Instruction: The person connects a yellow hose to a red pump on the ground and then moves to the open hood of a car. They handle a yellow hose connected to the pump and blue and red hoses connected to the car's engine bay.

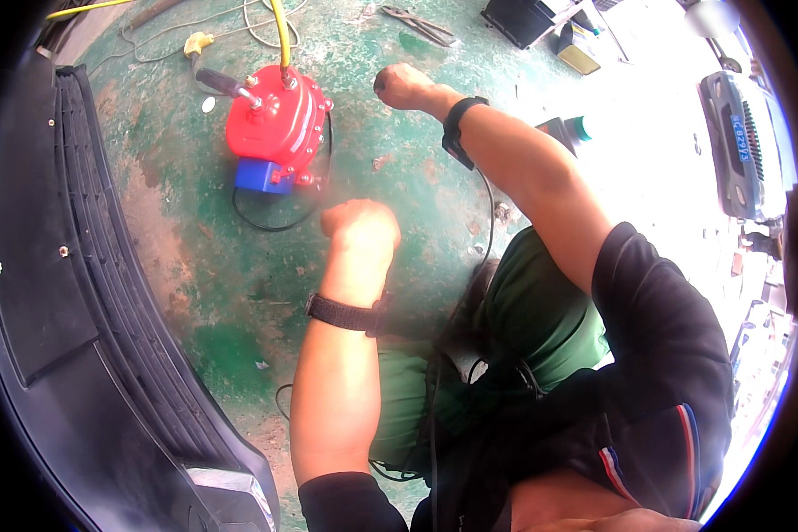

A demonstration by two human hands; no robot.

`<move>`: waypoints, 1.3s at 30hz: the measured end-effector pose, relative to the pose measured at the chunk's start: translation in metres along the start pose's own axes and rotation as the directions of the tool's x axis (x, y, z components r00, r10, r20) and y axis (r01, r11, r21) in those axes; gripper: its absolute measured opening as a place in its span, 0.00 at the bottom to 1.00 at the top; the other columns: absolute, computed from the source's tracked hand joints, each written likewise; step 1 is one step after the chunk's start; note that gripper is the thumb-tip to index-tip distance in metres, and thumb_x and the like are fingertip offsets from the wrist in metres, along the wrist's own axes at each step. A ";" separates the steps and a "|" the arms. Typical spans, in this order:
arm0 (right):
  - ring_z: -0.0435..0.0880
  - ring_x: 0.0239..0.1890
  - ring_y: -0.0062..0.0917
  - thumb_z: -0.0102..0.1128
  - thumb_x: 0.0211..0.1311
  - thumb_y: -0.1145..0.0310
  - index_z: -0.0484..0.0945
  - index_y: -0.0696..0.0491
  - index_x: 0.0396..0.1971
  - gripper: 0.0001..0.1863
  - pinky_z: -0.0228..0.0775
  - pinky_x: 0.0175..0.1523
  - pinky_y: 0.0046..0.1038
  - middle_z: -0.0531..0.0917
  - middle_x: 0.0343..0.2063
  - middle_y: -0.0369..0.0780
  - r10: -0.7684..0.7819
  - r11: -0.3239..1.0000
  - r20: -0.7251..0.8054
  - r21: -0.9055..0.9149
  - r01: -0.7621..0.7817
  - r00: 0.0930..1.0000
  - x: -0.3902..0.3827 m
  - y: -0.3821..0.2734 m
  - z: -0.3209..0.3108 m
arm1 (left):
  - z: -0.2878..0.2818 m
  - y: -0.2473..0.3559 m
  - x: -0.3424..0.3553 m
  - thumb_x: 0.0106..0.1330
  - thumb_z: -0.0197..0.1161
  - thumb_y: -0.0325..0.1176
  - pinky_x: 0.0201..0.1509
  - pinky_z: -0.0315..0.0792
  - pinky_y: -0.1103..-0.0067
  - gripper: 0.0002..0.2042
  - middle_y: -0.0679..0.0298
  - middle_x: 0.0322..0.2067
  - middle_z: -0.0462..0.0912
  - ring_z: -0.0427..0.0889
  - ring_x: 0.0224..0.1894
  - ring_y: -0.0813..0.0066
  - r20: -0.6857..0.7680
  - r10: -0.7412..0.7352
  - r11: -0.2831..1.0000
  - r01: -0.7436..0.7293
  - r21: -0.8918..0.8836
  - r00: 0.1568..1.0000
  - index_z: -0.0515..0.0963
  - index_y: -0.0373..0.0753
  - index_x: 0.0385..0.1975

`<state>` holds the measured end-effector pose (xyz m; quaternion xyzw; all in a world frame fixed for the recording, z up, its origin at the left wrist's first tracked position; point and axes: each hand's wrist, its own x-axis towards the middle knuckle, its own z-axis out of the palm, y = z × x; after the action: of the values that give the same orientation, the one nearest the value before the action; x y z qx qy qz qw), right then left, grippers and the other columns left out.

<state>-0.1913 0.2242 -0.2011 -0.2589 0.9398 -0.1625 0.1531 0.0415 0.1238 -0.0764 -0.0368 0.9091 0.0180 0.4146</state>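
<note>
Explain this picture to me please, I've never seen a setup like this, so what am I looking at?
No robot arms here: the bare left hand and right hand belong to someone wearing a wide camera on their head, looking down. Its lens bends straight edges near the rim. The left hand is nearer the body, its fingers mostly hidden; the right reaches farther out, curled. I can't tell whether either holds anything. On the worn green floor sits a red device with a blue part and a yellow hose. A plier-like tool lies beyond.
</note>
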 end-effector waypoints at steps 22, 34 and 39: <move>0.85 0.43 0.44 0.57 0.50 0.71 0.85 0.56 0.32 0.11 0.79 0.46 0.38 0.86 0.36 0.49 0.055 0.998 0.085 -0.036 -0.052 0.995 -0.012 -0.021 -0.013 | -0.001 0.001 -0.005 0.71 0.50 0.53 0.49 0.77 0.70 0.22 0.56 0.44 0.85 0.84 0.50 0.59 0.008 -0.035 0.998 0.034 0.052 0.999 0.86 0.43 0.40; 0.85 0.45 0.43 0.57 0.51 0.69 0.84 0.55 0.36 0.13 0.78 0.48 0.38 0.85 0.39 0.49 0.010 1.000 0.108 -0.028 -0.007 0.994 -0.014 -0.019 -0.013 | -0.030 0.015 -0.026 0.73 0.47 0.53 0.59 0.71 0.69 0.25 0.55 0.54 0.81 0.77 0.60 0.59 0.147 -0.135 0.989 0.125 0.075 0.980 0.81 0.40 0.51; 0.85 0.44 0.43 0.58 0.50 0.70 0.85 0.55 0.34 0.12 0.78 0.48 0.38 0.85 0.38 0.49 0.006 1.000 0.063 -0.016 -0.005 0.998 -0.010 -0.014 -0.008 | -0.028 0.016 -0.021 0.73 0.46 0.54 0.59 0.72 0.68 0.25 0.56 0.55 0.80 0.78 0.59 0.60 0.155 -0.117 0.990 0.104 0.092 0.981 0.81 0.40 0.52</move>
<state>-0.1795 0.2202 -0.1868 -0.2626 0.9364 -0.1463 0.1810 0.0332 0.1396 -0.0420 -0.0683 0.8693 -0.0403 0.4879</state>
